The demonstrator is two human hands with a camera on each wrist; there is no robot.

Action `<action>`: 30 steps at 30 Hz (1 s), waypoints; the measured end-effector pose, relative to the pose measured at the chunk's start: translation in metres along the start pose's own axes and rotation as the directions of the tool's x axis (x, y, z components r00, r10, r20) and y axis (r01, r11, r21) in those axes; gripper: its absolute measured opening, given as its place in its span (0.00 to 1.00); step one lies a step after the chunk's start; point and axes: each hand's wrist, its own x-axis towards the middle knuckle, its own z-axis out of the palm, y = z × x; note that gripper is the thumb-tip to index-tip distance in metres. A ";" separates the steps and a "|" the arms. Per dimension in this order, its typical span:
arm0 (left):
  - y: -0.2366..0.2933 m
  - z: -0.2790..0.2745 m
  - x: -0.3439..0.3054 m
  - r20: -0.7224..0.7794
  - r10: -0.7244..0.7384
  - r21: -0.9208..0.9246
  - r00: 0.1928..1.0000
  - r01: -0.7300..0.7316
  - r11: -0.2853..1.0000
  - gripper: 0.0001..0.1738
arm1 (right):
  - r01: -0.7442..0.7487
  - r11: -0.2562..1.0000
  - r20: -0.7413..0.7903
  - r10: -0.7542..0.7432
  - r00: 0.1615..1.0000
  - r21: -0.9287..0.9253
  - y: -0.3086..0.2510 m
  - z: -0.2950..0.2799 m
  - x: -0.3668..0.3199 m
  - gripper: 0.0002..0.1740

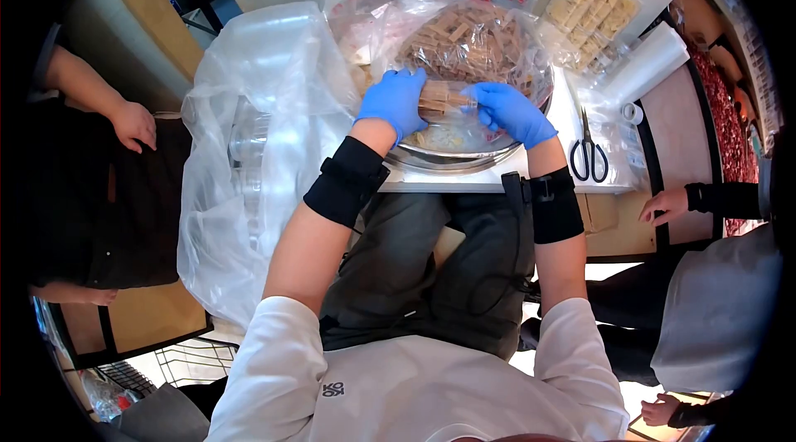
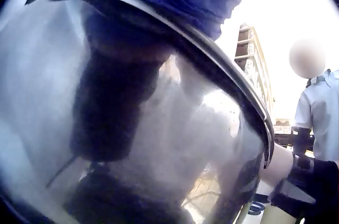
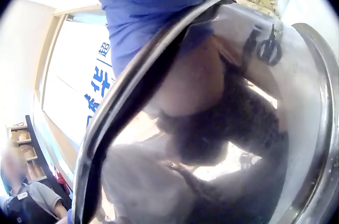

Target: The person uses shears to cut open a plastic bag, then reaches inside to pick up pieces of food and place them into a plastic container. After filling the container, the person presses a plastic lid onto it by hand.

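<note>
Over the near part of a large steel bowl [image 1: 464, 165], both blue-gloved hands meet at a clear plastic box [image 1: 446, 99] with flat brown strips in it. My left hand [image 1: 393, 107] grips its left end, fingers spread over the far side and thumb near. At the right end my right hand [image 1: 516, 113] pinches its edge with curled fingers. Behind them lies a clear bag [image 1: 468, 40] heaped with more brown strips. The wrist views show only the glove cuffs above the bowl's shiny wall [image 2: 159, 118]; the fingers are hidden there.
Black-handled scissors [image 1: 588, 156] and a plastic roll [image 1: 647, 65] lie right of the bowl. Stacked clear boxes of yellowish pieces [image 1: 590, 15] stand at back right. A big plastic bag [image 1: 265, 135] of clear containers hangs at left. People stand on both sides.
</note>
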 end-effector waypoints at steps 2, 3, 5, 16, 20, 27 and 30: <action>0.002 -0.004 0.000 0.005 -0.012 -0.054 1.000 0.013 0.998 0.47 | 0.119 0.993 0.038 -0.120 0.992 0.021 0.005 -0.004 0.001 0.16; 0.002 -0.005 0.000 0.013 -0.024 -0.108 1.000 0.025 0.994 0.48 | 0.234 0.971 0.073 -0.237 0.969 0.050 0.002 -0.002 0.000 0.16; 0.003 -0.003 -0.003 -0.057 -0.019 -0.124 0.998 0.011 0.992 0.49 | 0.176 0.972 0.024 -0.182 0.983 0.159 -0.003 0.000 -0.005 0.17; -0.008 0.007 0.001 -0.084 0.003 -0.124 0.996 -0.014 0.992 0.55 | 0.175 0.965 0.144 -0.204 0.968 0.194 -0.001 -0.005 -0.006 0.21; -0.012 0.006 0.004 -0.030 0.024 -0.207 0.999 -0.029 0.978 0.53 | 0.182 0.962 0.127 -0.210 0.969 0.206 -0.001 -0.004 -0.006 0.20; -0.010 0.001 0.002 -0.006 0.047 -0.366 0.999 -0.046 0.930 0.49 | 0.163 0.877 0.188 -0.273 0.944 0.453 0.001 -0.014 -0.002 0.21; -0.010 -0.003 0.002 0.041 0.028 -0.356 0.999 -0.012 0.935 0.54 | 0.185 0.873 0.183 -0.294 0.938 0.450 -0.004 -0.011 -0.008 0.21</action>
